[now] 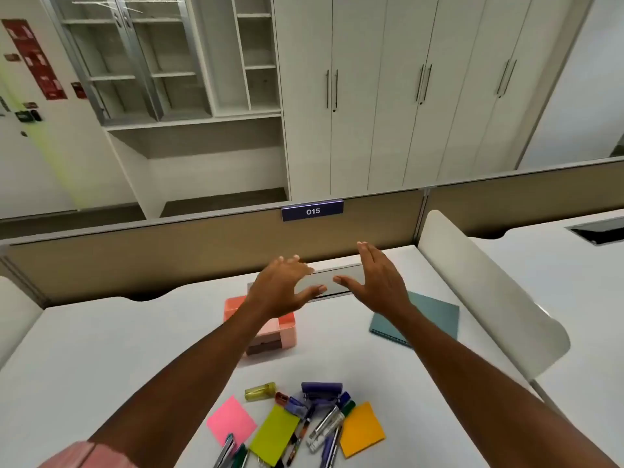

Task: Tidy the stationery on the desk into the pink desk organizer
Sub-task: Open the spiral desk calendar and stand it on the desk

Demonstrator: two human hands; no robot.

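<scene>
Both arms stretch forward, left hand (pixel 282 288) and right hand (pixel 378 282) raised, fingers straight, holding nothing. Bare desk (pixel 101 336) lies left of the pink organizer (pixel 285 329).

Landmark: purple 015 plate (pixel 312 211) on the top edge of the tan partition (pixel 169 255). Behind plate: tall white cupboards (pixel 371 96) with slim dark vertical handles. Behind-left of plate: open white shelving (pixel 255 55), then a metal-framed glass-door cabinet (pixel 135 62). Far left of plate: white wall (pixel 33 163) with a red poster (pixel 33 59). Below plate: white desk (pixel 101 332) with a grey cable flap (pixel 329 275). Right of plate: white rounded panel (pixel 489 298), then a second white desk (pixel 557 265) with a dark cable opening (pixel 597 231). Light is bright and even.
</scene>
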